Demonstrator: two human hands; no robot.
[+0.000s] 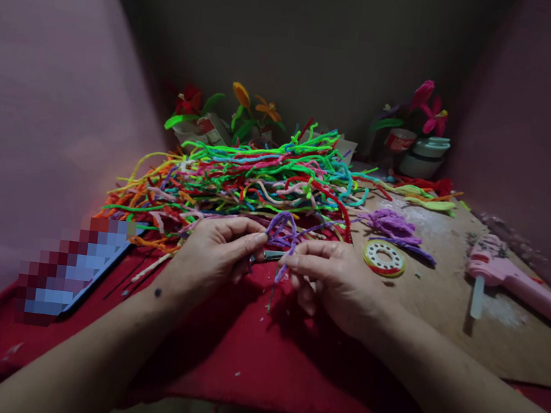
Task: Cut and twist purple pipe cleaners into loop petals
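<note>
Left hand (pixel 218 246): thumb and forefinger pinched on the purple strand (pixel 294 232), at its left side. Right hand (pixel 332 269): pinching the same strand lower right, other fingers curled. Purple strand: held between both hands, above the red cloth (pixel 236 374) of the tabletop; bent into loops, so shaping looks begun, not complete. Light poor: whether the loops are fastened cannot be told. Purple bundle (pixel 393 225): to the right, folded, seemingly worked pieces. Heap of coloured strands (pixel 259 171): beyond the hands, mostly loose, apparently unworked. Orange flowers (pixel 241 94) and magenta flower (pixel 433 116): upright at the back, finished by their look. Glue gun (pixel 501 272): lying on the brown board (pixel 442 318), apart from both hands.
</note>
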